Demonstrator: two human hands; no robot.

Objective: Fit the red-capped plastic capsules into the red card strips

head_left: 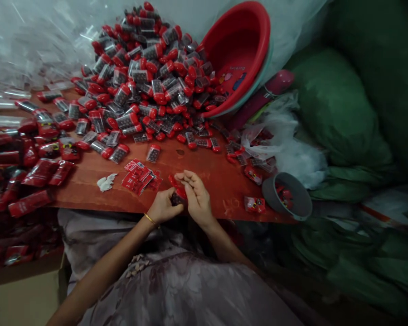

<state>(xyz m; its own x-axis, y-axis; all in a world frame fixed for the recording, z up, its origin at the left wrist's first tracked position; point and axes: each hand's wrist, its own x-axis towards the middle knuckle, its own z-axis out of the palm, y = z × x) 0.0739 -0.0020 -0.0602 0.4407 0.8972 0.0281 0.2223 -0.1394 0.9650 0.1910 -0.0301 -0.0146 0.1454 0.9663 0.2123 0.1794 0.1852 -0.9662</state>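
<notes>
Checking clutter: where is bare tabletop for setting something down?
Bare table between the hands and the grey cup, and between the paper scrap and the labels. The vial pile and left packets are crowded.

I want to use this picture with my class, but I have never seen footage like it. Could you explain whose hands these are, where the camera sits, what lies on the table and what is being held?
The camera is worn on a person's head and looks down, so both hands are that person's own. The left hand and right hand meet at the edge of a reddish wooden table, together holding a small red-capped clear container. Beside them lies a stack of red printed labels. Behind is a big pile of similar containers spilling from a tipped red basin. Red wrapped packs lie at left, a small grey bowl at right.
</notes>
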